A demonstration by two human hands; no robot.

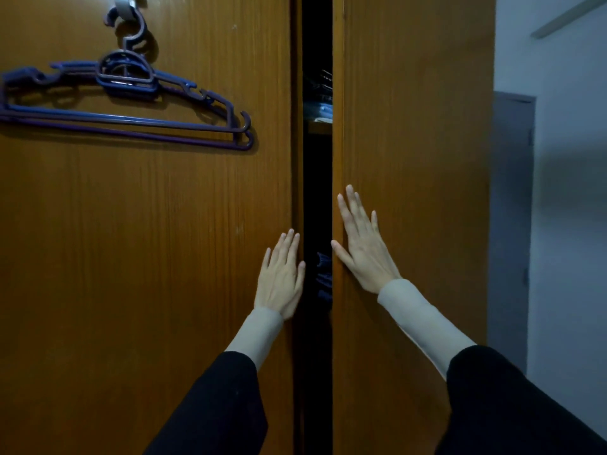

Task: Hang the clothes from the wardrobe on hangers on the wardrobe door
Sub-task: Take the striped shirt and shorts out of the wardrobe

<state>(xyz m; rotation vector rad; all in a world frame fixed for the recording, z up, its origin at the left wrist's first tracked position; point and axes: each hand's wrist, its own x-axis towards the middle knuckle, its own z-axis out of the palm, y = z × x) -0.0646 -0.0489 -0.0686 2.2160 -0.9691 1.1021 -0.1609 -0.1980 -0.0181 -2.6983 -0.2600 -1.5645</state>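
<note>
Two hands are flat on the wardrobe, one to each side of the dark gap (317,198) between the doors, and that gap is the landmark here. The left hand (281,279) lies on the left door (147,257), right at the door's inner edge beside the gap, fingers straight and close together, thumb at the very lip of the opening; it grips nothing. The right hand (363,244) rests on the right door (417,142) just across the gap and a little higher, fingers straight and slightly spread, thumb reaching over the door's edge toward the darkness; it too holds nothing, only presses on wood.

Inside the gap, the clothes (323,274) show as a dark blue bundle level with the hands, and more folded fabric sits higher up above a shelf edge (320,128); how much is in there, I cannot tell, the interior is too dim.

Well left of the gap, high on the left door, the blue hangers (131,103) hang bare from a grey hook (126,4), stacked one over another, tilting down toward the gap.

Both forearms wear pale inner cuffs (417,318) under black sleeves (512,408). Far right of the gap, past the right door's outer edge, stands a grey wall (568,224).
</note>
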